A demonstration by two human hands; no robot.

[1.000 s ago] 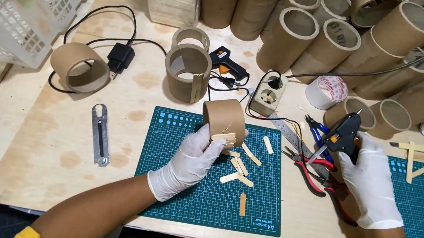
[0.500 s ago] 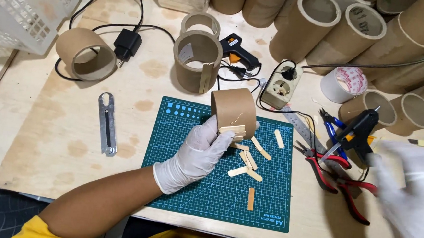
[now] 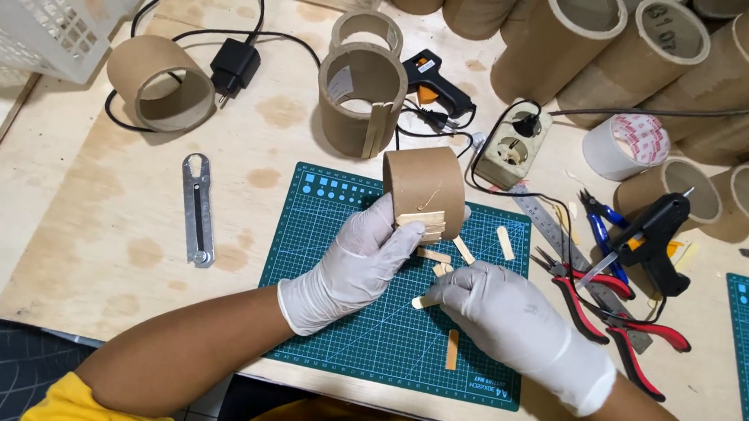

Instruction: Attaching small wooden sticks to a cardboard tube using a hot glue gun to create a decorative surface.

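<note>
a: what does the left hand have in its grip?

b: a short cardboard tube, lifted off the green cutting mat and lying on its side, its open end turned away from the camera. the gloved fingers and thumb wrap the near edge, where a few wooden sticks sit side by side flat against the tube's wall.

a: and the right hand?

b: its grip is pinched on one small wooden stick, low over the mat, just below the tube. both hands wear white gloves.

a: what lies around them?

b: loose sticks are scattered on the mat, one more near its front edge. just right of the mat lie red-handled pliers, blue-handled cutters, a steel ruler and a black glue gun, which rests on the surface, apart from both hands. left of the mat is a metal utility knife.

a: further back?

b: a taller tube section stands upright with sticks on its side, a thin ring behind it, another tube piece on its side to the left, next to a black power adapter. a second glue gun, a socket block, a white tape roll and a row of long cardboard tubes fill the far right; a white plastic basket sits in the far left corner.
</note>
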